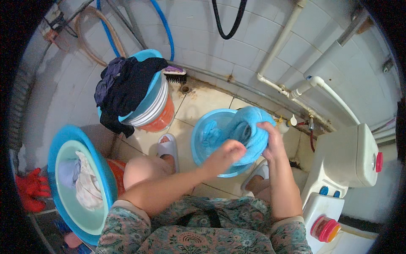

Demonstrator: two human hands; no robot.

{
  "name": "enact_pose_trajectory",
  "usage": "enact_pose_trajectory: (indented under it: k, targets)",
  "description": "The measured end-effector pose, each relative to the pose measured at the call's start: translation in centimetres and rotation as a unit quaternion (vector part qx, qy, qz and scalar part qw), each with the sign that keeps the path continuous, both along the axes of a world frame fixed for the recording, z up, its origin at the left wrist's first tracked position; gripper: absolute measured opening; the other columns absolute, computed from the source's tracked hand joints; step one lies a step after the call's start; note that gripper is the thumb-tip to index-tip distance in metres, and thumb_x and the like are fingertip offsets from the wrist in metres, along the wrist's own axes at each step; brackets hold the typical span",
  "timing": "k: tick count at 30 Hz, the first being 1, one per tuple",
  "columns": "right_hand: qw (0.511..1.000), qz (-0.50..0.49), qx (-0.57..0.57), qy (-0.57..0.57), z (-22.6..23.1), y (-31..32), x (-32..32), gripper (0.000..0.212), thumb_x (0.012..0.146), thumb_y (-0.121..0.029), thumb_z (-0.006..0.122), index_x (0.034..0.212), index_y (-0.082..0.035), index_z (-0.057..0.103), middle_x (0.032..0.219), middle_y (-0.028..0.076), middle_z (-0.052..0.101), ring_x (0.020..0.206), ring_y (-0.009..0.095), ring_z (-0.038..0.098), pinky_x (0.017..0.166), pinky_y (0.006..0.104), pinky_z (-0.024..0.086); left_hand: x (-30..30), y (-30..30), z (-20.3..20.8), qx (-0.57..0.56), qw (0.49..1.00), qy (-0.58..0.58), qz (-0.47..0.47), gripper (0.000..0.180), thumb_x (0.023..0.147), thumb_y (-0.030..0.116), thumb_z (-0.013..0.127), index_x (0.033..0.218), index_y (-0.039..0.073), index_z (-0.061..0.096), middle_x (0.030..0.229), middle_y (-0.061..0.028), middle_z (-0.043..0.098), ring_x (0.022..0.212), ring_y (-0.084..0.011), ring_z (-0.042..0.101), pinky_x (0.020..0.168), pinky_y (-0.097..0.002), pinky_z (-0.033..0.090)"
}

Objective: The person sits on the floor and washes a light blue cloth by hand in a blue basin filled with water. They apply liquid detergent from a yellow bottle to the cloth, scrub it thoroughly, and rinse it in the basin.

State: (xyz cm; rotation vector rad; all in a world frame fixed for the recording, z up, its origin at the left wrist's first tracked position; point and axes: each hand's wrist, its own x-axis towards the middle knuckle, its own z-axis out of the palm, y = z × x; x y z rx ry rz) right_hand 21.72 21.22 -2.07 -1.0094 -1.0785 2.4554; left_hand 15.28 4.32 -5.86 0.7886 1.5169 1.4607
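Over a light blue basin [196, 148] on the floor, a fluffy blue cloth, towel-like [255, 120], is held up with a dark hollow in its folds. My right hand [272, 142] grips its right side, thumb near the top and fingers wrapped around the edge. My left hand [228, 153], slightly blurred, is curled against the cloth's lower left; its inner fingers are hidden, so what it holds cannot be made out. Inside the basin lies more light blue fabric [212, 134], partly behind the raised cloth.
Dark clothes [131, 84] hang over a blue basin on an orange-and-white bucket [158, 112]. At left, nested basins [57, 173] hold pale clothes [89, 186]; red gloves [31, 190] hang beside them. A toilet [349, 156] stands right. Pipes [279, 46] run along the tiled wall.
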Motion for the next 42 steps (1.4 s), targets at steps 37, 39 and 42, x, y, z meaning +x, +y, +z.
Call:
enact_pose_trajectory:
  k: [37, 39, 42]
  targets:
    - [0.989, -0.065, -0.036, 0.124, -1.6, 0.1, -0.5, 0.035, 0.083, -0.024, 0.058, 0.111, -0.007, 0.048, 0.11, 0.01, 0.055, 0.098, 0.023, 0.054, 0.086, 0.0355, 0.043, -1.2, 4.5, -2.4, -0.042, 0.772, -0.59, 0.233, 0.054, 0.083, 0.048, 0.046, 0.119, 0.008, 0.047, 0.12, -0.0116, 0.05, 0.112, -0.0282, 0.047, 0.098, -0.0445, 0.033]
    - [0.99, -0.032, 0.133, 0.04, -1.1, -2.5, -1.2, 0.036, 0.077, -0.018, 0.063, 0.108, -0.007, 0.048, 0.107, 0.009, 0.055, 0.097, 0.023, 0.054, 0.086, 0.0356, 0.042, -1.1, 4.6, -2.3, 0.006, 0.769, -0.607, 0.202, 0.058, 0.083, 0.054, 0.043, 0.118, 0.007, 0.047, 0.118, -0.0116, 0.051, 0.108, -0.0272, 0.05, 0.096, -0.0425, 0.037]
    - [0.842, 0.09, 0.532, 0.001, -0.3, -6.8, -1.1, 0.054, 0.06, -0.018, 0.074, 0.108, -0.01, 0.05, 0.096, 0.008, 0.059, 0.095, 0.025, 0.056, 0.09, 0.0374, 0.038, -2.2, 4.3, -1.1, 0.073, 0.784, -0.603, 0.127, 0.056, 0.085, 0.055, 0.04, 0.114, 0.008, 0.049, 0.113, -0.0109, 0.054, 0.102, -0.0245, 0.053, 0.092, -0.0403, 0.041]
